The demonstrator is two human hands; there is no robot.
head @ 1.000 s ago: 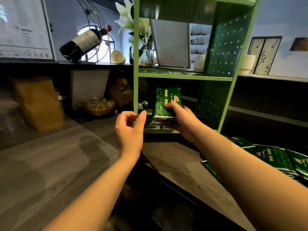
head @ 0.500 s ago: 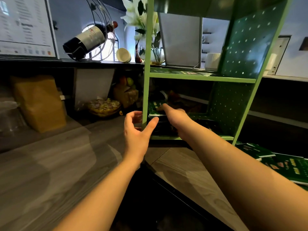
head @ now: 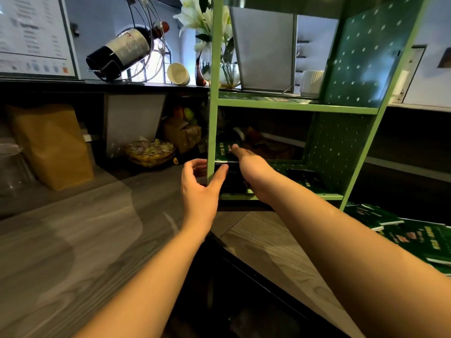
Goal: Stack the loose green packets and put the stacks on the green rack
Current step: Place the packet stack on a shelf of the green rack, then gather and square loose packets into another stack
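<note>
On the far left of the wooden counter stands a brown paper bag, and further along a tilted wine bottle sits in its wire holder on the ledge above a basket of sweets. The left hand hovers just outside the rack's left post, fingers loosely spread and thumb out, holding nothing. Past it, the green rack takes the right hand, which reaches into the lower compartment and lies over a stack of green packets on the bottom shelf; its forefinger rests straight on top, but the other fingers are hidden behind the hand, so whether it is gripping the stack cannot be told. Further right, beside the rack's foot, the loose green packets lie overlapping on the counter (a fair heap remains to be gathered). They look like thin, glossy sachets, probably light, floppy and prone to sliding on one another, so a stack is likely best squared up and clamped across its short edges between thumb and fingers.
</note>
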